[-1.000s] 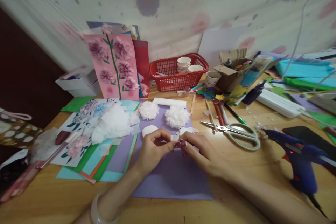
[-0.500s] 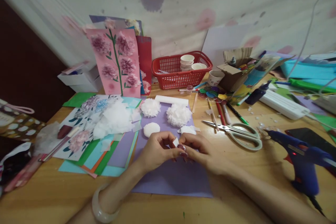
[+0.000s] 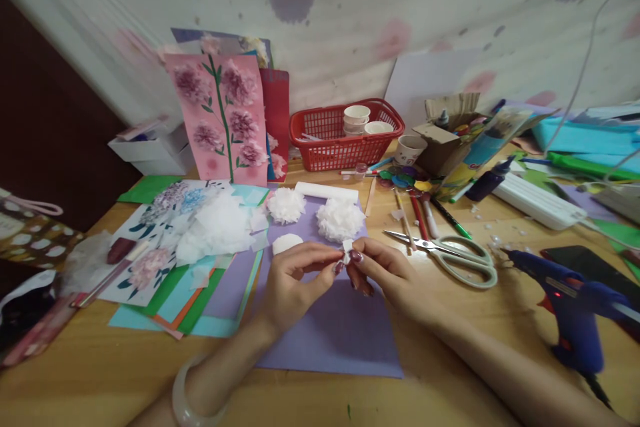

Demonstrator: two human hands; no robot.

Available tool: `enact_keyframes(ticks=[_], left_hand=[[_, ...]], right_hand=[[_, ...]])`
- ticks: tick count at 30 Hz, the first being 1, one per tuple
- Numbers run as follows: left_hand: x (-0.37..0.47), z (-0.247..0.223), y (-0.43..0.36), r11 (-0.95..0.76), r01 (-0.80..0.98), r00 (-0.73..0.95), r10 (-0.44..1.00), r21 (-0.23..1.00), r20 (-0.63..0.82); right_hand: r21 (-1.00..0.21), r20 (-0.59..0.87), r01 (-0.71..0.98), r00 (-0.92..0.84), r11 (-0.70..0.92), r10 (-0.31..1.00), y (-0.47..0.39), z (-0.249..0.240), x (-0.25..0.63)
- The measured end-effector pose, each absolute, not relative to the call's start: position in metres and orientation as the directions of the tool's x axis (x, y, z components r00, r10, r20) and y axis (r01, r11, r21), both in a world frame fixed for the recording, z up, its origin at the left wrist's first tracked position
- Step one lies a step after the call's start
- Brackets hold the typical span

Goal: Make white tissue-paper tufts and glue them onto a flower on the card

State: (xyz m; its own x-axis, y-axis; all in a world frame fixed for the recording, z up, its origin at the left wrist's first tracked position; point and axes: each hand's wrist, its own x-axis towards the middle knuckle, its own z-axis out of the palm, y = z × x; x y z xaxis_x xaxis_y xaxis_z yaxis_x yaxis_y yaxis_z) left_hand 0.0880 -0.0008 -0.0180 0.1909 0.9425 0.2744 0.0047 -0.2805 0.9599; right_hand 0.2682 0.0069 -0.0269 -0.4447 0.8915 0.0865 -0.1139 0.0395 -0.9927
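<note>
A small white piece of thin paper (image 3: 347, 247), folded or crumpled, is pinched between my two hands above the purple sheet (image 3: 340, 340). My left hand (image 3: 300, 280) grips its left side with thumb and fingertips. My right hand (image 3: 393, 277) holds the other side between thumb and forefinger, its remaining fingers curled below. Just beyond lie two ruffled white paper flowers (image 3: 340, 218) on the purple sheet. A round white paper disc (image 3: 287, 243) is partly hidden behind my left hand.
Loose white tissue (image 3: 215, 227) covers coloured paper at left. Scissors (image 3: 463, 260) and a blue glue gun (image 3: 570, 300) with a lit red light lie at right. Behind stand a red basket (image 3: 325, 157) with paper cups and a pink flower picture (image 3: 217, 120).
My fingertips have shifted on the white paper piece, which now stands up between them. My right hand has turned and its lower fingers have opened slightly. My left hand covers more of the disc.
</note>
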Motion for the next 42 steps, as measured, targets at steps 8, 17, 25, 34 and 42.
enact_keyframes(ticks=[8,17,25,34,42], left_hand=[[0.0897,-0.0144,-0.0023,-0.407,0.214,0.143,0.912,0.888,0.384],[0.0879,-0.0152,-0.0023,-0.375,0.211,0.113,0.927,0.903,0.358],[0.0883,-0.0153,0.0004,-0.396,0.258,0.107,0.918,0.881,0.381],[0.091,-0.013,-0.0021,-0.453,0.317,0.059,0.886,0.833,0.459],[0.0875,-0.0142,-0.0013,-0.411,0.271,0.099,0.912,0.871,0.399]], right_hand=[[-0.992,0.098,0.034,-0.438,0.126,0.893,0.007,-0.0255,0.2668],[-0.991,0.105,0.03,-0.461,0.133,0.881,0.0059,-0.0245,0.2661],[-0.991,0.093,0.043,-0.469,0.128,0.878,0.0068,-0.0263,0.2676],[-0.992,0.066,0.071,-0.437,0.107,0.897,0.0026,-0.0259,0.2621],[-0.992,0.093,0.041,-0.43,0.122,0.898,0.0044,-0.0269,0.2638]])
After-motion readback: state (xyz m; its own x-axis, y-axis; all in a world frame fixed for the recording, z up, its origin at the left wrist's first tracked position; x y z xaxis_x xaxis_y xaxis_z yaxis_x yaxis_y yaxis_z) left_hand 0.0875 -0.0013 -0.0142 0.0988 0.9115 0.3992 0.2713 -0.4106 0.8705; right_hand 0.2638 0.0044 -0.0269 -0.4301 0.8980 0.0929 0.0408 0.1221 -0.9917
